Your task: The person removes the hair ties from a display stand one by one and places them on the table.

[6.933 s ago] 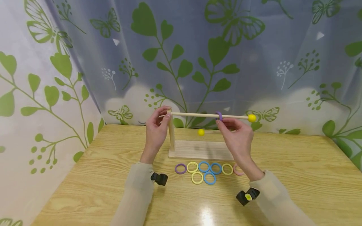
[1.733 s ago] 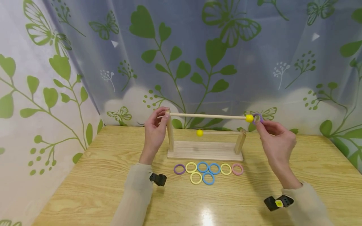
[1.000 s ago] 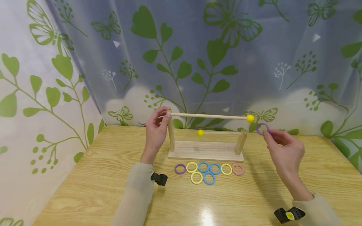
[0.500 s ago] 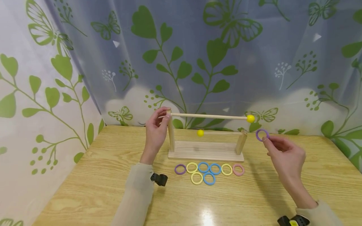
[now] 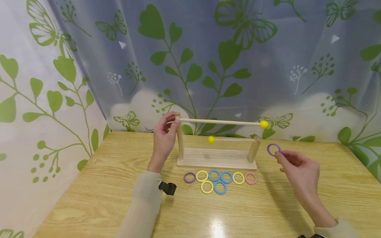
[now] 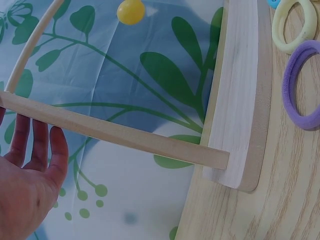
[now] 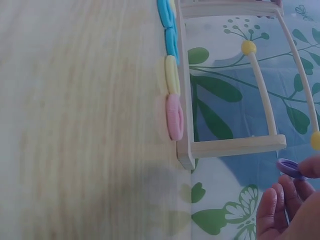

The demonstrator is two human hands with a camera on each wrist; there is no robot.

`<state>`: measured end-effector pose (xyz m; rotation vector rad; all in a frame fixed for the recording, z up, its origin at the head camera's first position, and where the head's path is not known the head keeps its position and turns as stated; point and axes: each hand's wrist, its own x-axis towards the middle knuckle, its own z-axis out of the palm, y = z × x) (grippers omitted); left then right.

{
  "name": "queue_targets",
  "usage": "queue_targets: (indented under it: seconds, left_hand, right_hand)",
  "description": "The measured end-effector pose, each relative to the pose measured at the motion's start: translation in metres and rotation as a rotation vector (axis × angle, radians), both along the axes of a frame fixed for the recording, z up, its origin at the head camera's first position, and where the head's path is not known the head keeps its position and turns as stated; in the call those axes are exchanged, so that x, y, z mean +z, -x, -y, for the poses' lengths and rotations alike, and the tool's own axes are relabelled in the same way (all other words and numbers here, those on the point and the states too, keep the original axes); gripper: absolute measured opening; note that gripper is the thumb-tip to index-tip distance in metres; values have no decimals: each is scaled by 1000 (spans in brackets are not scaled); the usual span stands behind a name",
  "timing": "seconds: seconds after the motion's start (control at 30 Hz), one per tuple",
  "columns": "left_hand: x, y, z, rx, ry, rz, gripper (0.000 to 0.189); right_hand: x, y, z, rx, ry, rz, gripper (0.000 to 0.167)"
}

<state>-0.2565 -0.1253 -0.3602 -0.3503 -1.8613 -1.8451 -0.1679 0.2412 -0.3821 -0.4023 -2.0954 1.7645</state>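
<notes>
My left hand [image 5: 164,138] grips the top of the tall left post [image 5: 180,142] of a wooden stand [image 5: 216,159], thumb in front. From that post a long bare rod [image 5: 220,122] runs right to a yellow ball [image 5: 264,124]. My right hand [image 5: 302,173] pinches a purple hair tie [image 5: 273,150] between thumb and fingers, right of the shorter post [image 5: 254,149] and below the ball. In the right wrist view the same purple hair tie [image 7: 289,168] is off the rod. A lower rod [image 5: 232,140] reaches left from the short post, ending in another yellow ball [image 5: 211,139].
Several hair ties lie flat before the stand: a purple one [image 5: 189,178] at left, yellow ones [image 5: 207,187], blue ones [image 5: 220,187] and a pink one [image 5: 251,178] at right. Behind the wooden table [image 5: 119,211] hangs a leaf-printed curtain [image 5: 196,49].
The purple hair tie was around the long rod; my right hand drew it rightward off over the yellow ball, then lowered it beside the stand. My left hand stayed on the post.
</notes>
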Motion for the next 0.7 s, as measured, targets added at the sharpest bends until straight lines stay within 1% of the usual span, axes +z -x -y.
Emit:
queue_targets:
  seconds: [0.23,0.57,0.7]
  left_hand:
    - [1,-1,0,-1,-3,7,25]
    - [0,0,0,6,-5,4,24]
    - [1,-1,0,4,-9,10,24]
  right_hand:
    - [-7,-2,-1,55,8,27,12]
    - [-13,-5,3,114,-48,46,9]
    - [-15,-6,6,135,-73,56,13]
